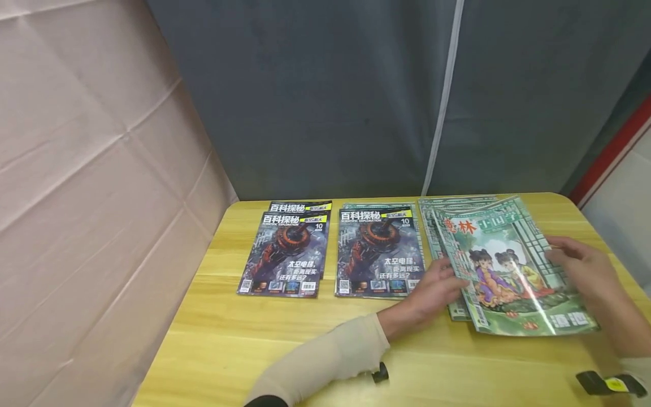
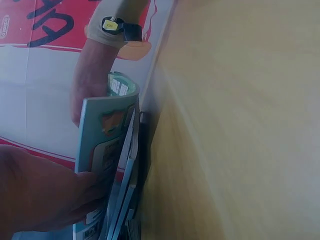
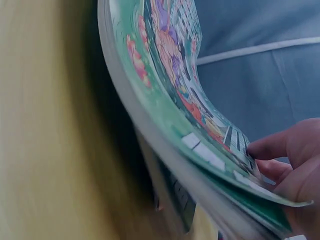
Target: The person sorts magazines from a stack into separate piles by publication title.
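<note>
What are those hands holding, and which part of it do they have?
The top green magazine: the right hand grips its right edge, and the left hand holds its left edge.

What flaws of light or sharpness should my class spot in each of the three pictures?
Head view: a white streak of glare runs down the cover of the upper green magazine; left wrist view: that magazine looks dim and bluish; right wrist view: the table is smeared with blur, and a dark band, apparently shadow, runs beside the magazine's edge.
</note>
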`<state>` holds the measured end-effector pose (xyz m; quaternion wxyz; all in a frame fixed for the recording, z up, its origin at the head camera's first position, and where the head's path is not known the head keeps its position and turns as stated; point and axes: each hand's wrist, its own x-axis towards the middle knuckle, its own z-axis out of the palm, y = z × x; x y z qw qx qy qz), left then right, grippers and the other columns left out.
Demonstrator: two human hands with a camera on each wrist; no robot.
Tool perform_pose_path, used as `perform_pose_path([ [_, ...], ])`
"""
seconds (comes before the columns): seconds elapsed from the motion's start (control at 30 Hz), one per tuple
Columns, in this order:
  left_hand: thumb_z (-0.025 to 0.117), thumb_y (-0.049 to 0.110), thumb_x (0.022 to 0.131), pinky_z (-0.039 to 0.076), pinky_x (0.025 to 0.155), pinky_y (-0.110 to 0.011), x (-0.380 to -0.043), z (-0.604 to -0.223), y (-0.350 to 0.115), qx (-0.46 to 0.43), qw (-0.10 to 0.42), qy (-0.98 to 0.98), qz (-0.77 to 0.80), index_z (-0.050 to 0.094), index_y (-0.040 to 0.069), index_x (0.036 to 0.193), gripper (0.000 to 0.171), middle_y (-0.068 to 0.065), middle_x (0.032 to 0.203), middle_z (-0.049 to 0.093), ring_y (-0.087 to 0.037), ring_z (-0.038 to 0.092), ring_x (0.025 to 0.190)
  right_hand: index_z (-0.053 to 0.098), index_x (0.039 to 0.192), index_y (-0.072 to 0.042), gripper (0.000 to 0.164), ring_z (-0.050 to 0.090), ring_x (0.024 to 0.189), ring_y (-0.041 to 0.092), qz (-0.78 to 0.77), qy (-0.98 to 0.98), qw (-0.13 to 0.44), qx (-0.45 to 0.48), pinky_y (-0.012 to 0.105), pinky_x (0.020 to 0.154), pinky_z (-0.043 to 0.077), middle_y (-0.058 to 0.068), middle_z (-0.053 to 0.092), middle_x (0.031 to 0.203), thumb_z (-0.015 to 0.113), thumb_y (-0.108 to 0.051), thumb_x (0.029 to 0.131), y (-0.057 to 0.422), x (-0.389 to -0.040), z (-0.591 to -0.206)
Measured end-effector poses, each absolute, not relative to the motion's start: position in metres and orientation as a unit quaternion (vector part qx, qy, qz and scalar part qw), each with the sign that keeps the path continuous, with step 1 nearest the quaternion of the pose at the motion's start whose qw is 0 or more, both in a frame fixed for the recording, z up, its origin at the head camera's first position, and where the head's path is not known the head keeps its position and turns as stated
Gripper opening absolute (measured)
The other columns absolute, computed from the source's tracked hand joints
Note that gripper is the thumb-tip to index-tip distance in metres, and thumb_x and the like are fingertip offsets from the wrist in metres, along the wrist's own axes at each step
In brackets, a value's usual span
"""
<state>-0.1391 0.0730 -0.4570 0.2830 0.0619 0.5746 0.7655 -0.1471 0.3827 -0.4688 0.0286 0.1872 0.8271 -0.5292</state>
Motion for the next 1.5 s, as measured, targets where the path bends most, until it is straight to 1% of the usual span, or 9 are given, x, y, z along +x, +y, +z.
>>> perform_pose_path([
  [0.17, 0.060, 0.015, 0.102, 0.037, 0.129, -0.048, -0.143, -0.458, 0.066, 0.070, 0.304, 0.572, 0.759, 0.037, -0.002, 0.158, 0.062, -0.021, 0.157, 0.053, -0.033, 0.050, 0.149, 0.046, 0.160, -0.035, 0.052, 0.067, 0.072, 0.005, -0.534, 0.822, 0.055, 0.190, 0.033, 0.060, 0.060, -0.037, 0.059, 0.085, 0.054, -0.037, 0.109, 0.387, -0.148, -0.476],
  [0.37, 0.058, 0.016, 0.103, 0.035, 0.130, -0.048, -0.148, -0.457, 0.061, 0.080, 0.300, 0.568, 0.762, 0.037, -0.003, 0.160, 0.063, -0.020, 0.161, 0.050, -0.034, 0.048, 0.151, 0.040, 0.164, -0.015, 0.061, 0.067, 0.074, 0.002, -0.519, 0.828, 0.060, 0.205, 0.031, 0.062, 0.060, -0.039, 0.058, 0.085, 0.053, -0.038, 0.109, 0.383, -0.152, -0.483],
  [0.5, 0.062, 0.018, 0.102, 0.040, 0.128, -0.048, -0.151, -0.455, 0.060, 0.057, 0.263, 0.599, 0.754, 0.032, -0.003, 0.162, 0.071, -0.021, 0.165, 0.044, -0.033, 0.048, 0.152, 0.042, 0.159, 0.000, 0.065, 0.058, 0.077, -0.004, -0.446, 0.872, 0.051, 0.194, 0.025, 0.062, 0.054, -0.006, 0.070, 0.113, 0.050, -0.040, 0.109, 0.381, -0.154, -0.482],
  [0.63, 0.064, 0.022, 0.100, 0.040, 0.128, -0.046, -0.154, -0.453, 0.057, 0.059, 0.251, 0.630, 0.733, 0.029, -0.001, 0.164, 0.077, -0.017, 0.169, 0.039, -0.030, 0.042, 0.155, 0.047, 0.154, 0.006, 0.062, 0.052, 0.079, -0.006, -0.397, 0.901, 0.044, 0.168, 0.021, 0.061, 0.049, 0.032, 0.055, 0.142, 0.049, -0.038, 0.110, 0.382, -0.155, -0.478],
  [1.07, 0.065, 0.036, 0.100, 0.033, 0.131, -0.036, -0.148, -0.445, 0.055, 0.087, 0.269, 0.726, 0.627, 0.023, 0.006, 0.168, 0.086, -0.005, 0.175, 0.031, -0.022, 0.038, 0.158, 0.045, 0.157, 0.003, 0.061, 0.055, 0.091, 0.009, -0.383, 0.904, 0.034, 0.188, 0.022, 0.063, 0.046, 0.031, 0.051, 0.150, 0.047, -0.037, 0.110, 0.383, -0.158, -0.480],
  [1.17, 0.064, 0.036, 0.101, 0.034, 0.131, -0.037, -0.147, -0.444, 0.051, 0.094, 0.266, 0.725, 0.628, 0.024, 0.005, 0.168, 0.084, -0.007, 0.174, 0.032, -0.023, 0.038, 0.158, 0.044, 0.156, 0.006, 0.066, 0.060, 0.105, 0.032, -0.356, 0.919, 0.029, 0.166, 0.029, 0.070, 0.045, 0.036, 0.051, 0.149, 0.049, -0.041, 0.110, 0.382, -0.158, -0.478],
  [1.3, 0.062, 0.036, 0.102, 0.036, 0.130, -0.039, -0.151, -0.445, 0.037, 0.101, 0.263, 0.721, 0.633, 0.024, 0.005, 0.168, 0.082, -0.010, 0.174, 0.033, -0.024, 0.037, 0.159, 0.032, 0.160, 0.009, 0.080, 0.043, 0.132, 0.063, -0.335, 0.933, 0.032, 0.130, 0.062, 0.089, 0.049, 0.045, 0.039, 0.153, 0.046, -0.051, 0.109, 0.375, -0.157, -0.471],
  [1.4, 0.061, 0.038, 0.103, 0.035, 0.131, -0.041, -0.158, -0.446, 0.022, 0.096, 0.255, 0.729, 0.628, 0.023, 0.005, 0.168, 0.083, -0.010, 0.173, 0.034, -0.024, 0.037, 0.159, 0.022, 0.163, 0.009, 0.085, 0.030, 0.137, 0.072, -0.333, 0.937, 0.036, 0.104, 0.082, 0.101, 0.035, 0.049, 0.030, 0.156, 0.044, -0.053, 0.110, 0.362, -0.156, -0.467],
  [1.5, 0.060, 0.041, 0.102, 0.032, 0.132, -0.043, -0.166, -0.448, 0.006, 0.084, 0.236, 0.744, 0.620, 0.023, 0.004, 0.168, 0.084, -0.010, 0.173, 0.035, -0.025, 0.037, 0.159, 0.020, 0.162, 0.011, 0.085, 0.029, 0.138, 0.073, -0.327, 0.942, 0.028, 0.066, 0.084, 0.103, 0.032, 0.049, 0.030, 0.156, 0.046, -0.051, 0.110, 0.340, -0.156, -0.466],
])
